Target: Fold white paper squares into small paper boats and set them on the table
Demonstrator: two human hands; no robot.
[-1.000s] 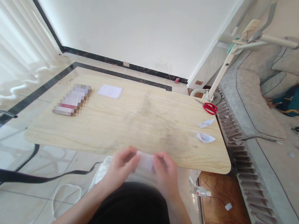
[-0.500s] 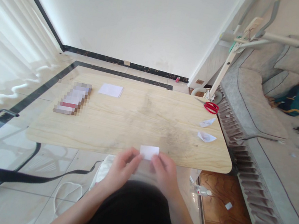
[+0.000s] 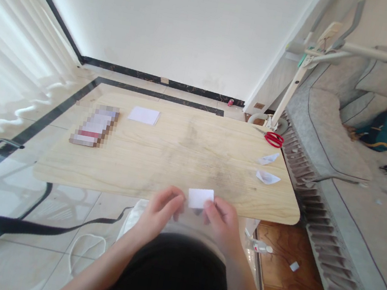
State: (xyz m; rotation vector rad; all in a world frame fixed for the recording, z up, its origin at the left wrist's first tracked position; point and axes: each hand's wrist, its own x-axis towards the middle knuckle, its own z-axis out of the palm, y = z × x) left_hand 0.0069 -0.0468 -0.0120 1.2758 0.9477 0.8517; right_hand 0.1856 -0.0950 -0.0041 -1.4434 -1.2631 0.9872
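Observation:
A small folded piece of white paper (image 3: 199, 198) is pinched at its lower right corner between the thumb and fingers of my right hand (image 3: 222, 218). It is held over the near edge of the wooden table (image 3: 161, 159). Just to the paper's left, my left hand (image 3: 166, 205) is loosely curled, its fingertips a little apart from the sheet and holding nothing. Two folded white paper pieces, a farther one (image 3: 268, 159) and a nearer one (image 3: 267, 178), lie at the table's right side. Red-handled scissors (image 3: 273, 139) rest behind them.
A stack of white paper (image 3: 144, 115) lies at the back left of the table, next to a pixelated object (image 3: 95, 126). Beyond the right edge stand a grey sofa (image 3: 351, 183) and exercise equipment (image 3: 294, 83). A black strap (image 3: 32, 228) crosses at lower left.
My left hand has let go of the paper's left side. My right hand has shifted slightly right with the paper, and the gap between the hands is wider.

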